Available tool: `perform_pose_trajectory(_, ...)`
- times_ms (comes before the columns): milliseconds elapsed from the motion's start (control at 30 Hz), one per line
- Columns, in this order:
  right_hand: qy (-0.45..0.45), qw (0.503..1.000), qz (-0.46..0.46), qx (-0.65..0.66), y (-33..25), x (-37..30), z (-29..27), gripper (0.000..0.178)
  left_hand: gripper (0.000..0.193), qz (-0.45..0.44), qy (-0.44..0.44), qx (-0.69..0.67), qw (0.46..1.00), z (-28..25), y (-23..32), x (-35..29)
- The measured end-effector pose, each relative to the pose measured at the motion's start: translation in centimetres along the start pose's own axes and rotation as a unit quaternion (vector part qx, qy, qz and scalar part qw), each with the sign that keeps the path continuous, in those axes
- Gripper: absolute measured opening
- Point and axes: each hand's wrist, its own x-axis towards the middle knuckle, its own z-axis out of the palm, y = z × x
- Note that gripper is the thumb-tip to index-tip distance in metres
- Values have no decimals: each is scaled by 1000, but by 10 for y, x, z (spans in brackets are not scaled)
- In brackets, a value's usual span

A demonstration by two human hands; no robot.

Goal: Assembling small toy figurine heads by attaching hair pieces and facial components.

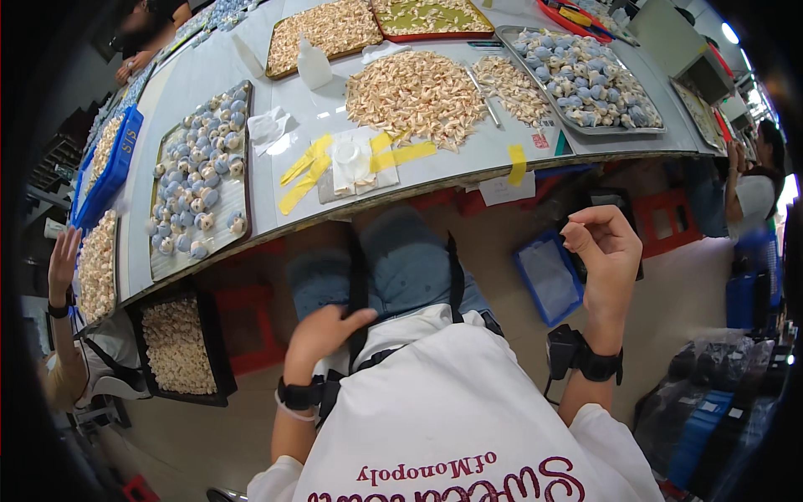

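My left hand [324,336] lies low by my lap, beside a black strap, its thumb stretched out and nothing visible in it. Most of its fingers are foreshortened. My right hand [604,251] is raised off the table's front edge, to the right of my body, with fingers curled and thumb pressed to fingertip. Anything in that pinch is too small to make out. On the table ahead lies a heap of small cream-coloured pointed pieces [418,96]. Left of it is a tray of round blue-and-white pieces [201,171]; at the right, a metal tray [661,130] holds more.
A white squeeze bottle [314,67] and a taped-down clear dish [350,159] stand on the table. Tweezers [485,99] lie by the heap. Below are a blue bin [548,280], red stools [669,222] and a black crate [219,351]. A co-worker's hand [63,263] is at left.
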Motion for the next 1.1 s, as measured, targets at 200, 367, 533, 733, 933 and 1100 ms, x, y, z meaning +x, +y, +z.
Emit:
perform_pose_trajectory(200,2,1000,13,10,6,-5,-6,10,20,-25,4,-434,900,-22,12,-2)
perform_pose_trajectory(367,-30,999,31,10,21,-13,-1,10,12,5,231,-692,684,-15,-54,-25)
perform_pose_trajectory(533,-75,996,46,19,25,-4,13,11,17,-130,358,-647,660,-2,-116,-73)
perform_pose_trajectory(733,-122,992,9,-45,32,10,23,7,23,-306,409,-338,790,65,-245,-140)
perform_pose_trajectory(933,-343,934,49,-83,87,-16,43,8,30,-276,279,-153,907,68,-208,-109)
perform_pose_trajectory(1100,-420,886,54,-192,119,-34,32,11,27,-202,246,-258,912,40,-167,-74)
